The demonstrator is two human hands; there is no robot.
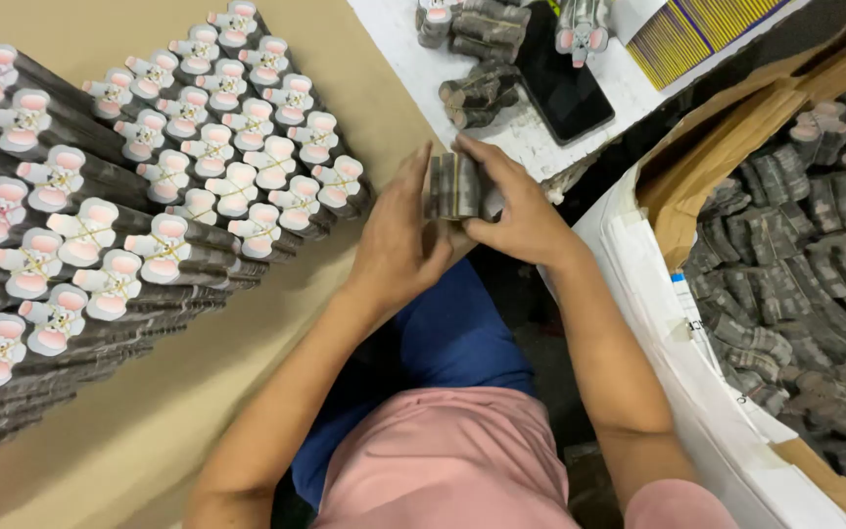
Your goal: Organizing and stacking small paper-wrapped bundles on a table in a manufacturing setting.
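Bundle (455, 185) of flat die-cut card pieces sits clamped between your left hand (405, 245) and right hand (519, 211), fingers closed on its grey edges, at the table edge. Left of it, many banded stacks (149, 206) with pink-and-white mouse faces already lie in rows; right of it, the carton (795, 264) looks far from empty, so plenty remains.
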